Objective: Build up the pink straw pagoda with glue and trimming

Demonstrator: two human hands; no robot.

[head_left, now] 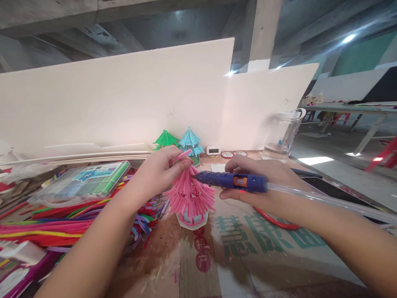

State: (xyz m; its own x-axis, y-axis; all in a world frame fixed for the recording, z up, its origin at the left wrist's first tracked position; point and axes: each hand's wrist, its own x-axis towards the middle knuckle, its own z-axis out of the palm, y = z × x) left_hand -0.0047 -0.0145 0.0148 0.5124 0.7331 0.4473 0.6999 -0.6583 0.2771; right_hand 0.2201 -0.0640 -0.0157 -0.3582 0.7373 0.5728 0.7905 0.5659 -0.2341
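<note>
A pink tiered model [190,196] made of short straw pieces stands on a cardboard sheet [248,256] in the middle. My left hand [161,167] is closed at its top, pinching a pink straw piece [181,156]. My right hand [263,182] grips a blue hot glue gun [232,181] held level, its tip touching the model's upper tier from the right. A clear glue stick [325,198] runs back out of the gun over my forearm.
Green [166,139] and light blue [191,142] finished models stand behind. Piles of coloured pipe cleaners [62,223] and a clear plastic case [83,182] lie at left. A glass jar [283,134], a small clock [213,150] and white boards [124,103] stand at the back.
</note>
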